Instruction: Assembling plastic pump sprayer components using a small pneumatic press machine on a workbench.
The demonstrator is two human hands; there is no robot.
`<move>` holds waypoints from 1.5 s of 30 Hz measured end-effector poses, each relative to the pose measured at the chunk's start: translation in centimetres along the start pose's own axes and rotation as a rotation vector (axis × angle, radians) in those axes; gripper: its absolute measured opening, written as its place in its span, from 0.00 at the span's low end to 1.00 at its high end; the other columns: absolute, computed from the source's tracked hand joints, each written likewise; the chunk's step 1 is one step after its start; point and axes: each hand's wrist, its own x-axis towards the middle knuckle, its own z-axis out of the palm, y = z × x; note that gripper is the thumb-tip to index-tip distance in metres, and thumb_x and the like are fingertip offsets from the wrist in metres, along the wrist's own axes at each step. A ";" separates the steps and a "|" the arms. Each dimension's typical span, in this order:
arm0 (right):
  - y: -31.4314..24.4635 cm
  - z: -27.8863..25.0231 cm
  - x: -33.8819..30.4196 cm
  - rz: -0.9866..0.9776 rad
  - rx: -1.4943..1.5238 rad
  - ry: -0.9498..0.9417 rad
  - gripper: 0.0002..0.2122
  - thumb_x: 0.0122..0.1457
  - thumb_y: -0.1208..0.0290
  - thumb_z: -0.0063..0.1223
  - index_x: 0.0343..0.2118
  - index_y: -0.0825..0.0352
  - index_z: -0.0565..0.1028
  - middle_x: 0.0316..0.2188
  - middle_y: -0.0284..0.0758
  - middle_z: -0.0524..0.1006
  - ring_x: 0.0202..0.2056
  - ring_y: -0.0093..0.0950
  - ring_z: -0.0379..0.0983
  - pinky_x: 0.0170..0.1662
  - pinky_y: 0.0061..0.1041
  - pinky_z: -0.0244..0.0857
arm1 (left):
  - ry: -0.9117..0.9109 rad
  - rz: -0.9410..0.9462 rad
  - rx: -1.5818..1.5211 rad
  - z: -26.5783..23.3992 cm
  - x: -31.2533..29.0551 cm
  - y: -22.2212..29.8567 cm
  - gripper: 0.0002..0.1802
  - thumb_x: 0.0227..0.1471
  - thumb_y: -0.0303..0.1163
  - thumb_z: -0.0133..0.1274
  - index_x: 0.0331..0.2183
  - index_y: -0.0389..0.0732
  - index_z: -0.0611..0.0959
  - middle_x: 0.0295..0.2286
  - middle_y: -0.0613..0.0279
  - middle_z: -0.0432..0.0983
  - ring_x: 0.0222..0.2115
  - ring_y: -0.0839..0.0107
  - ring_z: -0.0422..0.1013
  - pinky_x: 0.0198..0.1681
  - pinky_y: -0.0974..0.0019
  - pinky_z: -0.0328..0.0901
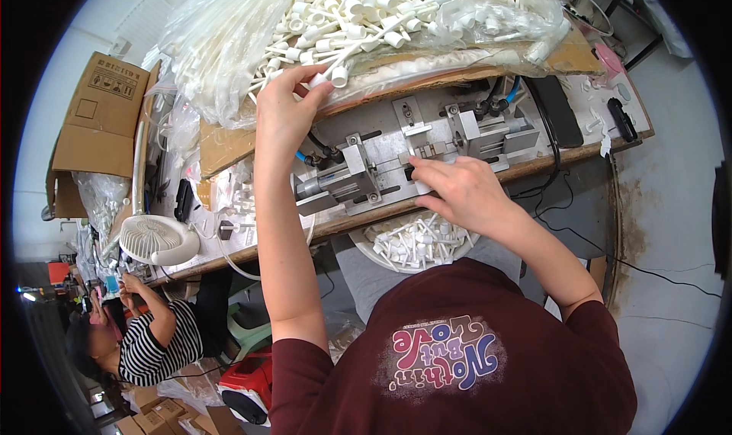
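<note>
My left hand [290, 103] reaches to the near edge of a big heap of white plastic parts [354, 27], each a thin stem with a cup-like end. Its thumb and forefinger pinch one white plastic part [317, 80] there. My right hand [461, 195] is at the middle of a metal clamping fixture [415, 134], fingers bent over its centre block. Whatever lies under those fingertips is mostly hidden. On either side of the fixture sits a metal cylinder block, the left block [339, 177] and the right block [496, 136], with blue-fitted air hoses.
A basin [374, 258] of white parts rests at my lap. Clear plastic bagging [217, 54] and cardboard [221, 147] surround the heap. A white fan [158, 240] stands left, near a carton [99, 115]. Another person in a striped shirt [156, 351] sits lower left. Black cables [564, 225] hang right.
</note>
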 end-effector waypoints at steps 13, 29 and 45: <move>7.4 -0.1 15.3 0.185 -0.194 0.212 0.10 0.53 0.67 0.61 0.37 0.63 0.78 0.41 0.34 0.76 0.37 0.36 0.78 0.39 0.36 0.73 | 0.181 0.150 -0.232 1.3 -9.9 5.5 0.09 0.47 0.21 0.64 0.34 0.37 0.85 0.34 0.61 0.75 0.25 0.77 0.73 0.27 0.74 0.72; 7.3 -3.8 11.2 0.165 0.155 0.215 0.11 0.50 0.74 0.63 0.36 0.66 0.76 0.33 0.36 0.78 0.31 0.30 0.76 0.39 0.28 0.70 | -0.007 0.399 0.178 10.0 -16.5 2.1 0.16 0.46 0.27 0.64 0.40 0.39 0.86 0.50 0.60 0.77 0.25 0.66 0.77 0.27 0.67 0.71; 2.3 -5.5 2.5 0.078 0.254 0.458 0.19 0.42 0.71 0.73 0.38 0.66 0.78 0.43 0.37 0.78 0.44 0.34 0.76 0.45 0.29 0.71 | -0.012 0.528 0.400 10.1 -14.3 3.4 0.12 0.44 0.24 0.56 0.34 0.30 0.85 0.42 0.44 0.80 0.21 0.73 0.75 0.27 0.69 0.67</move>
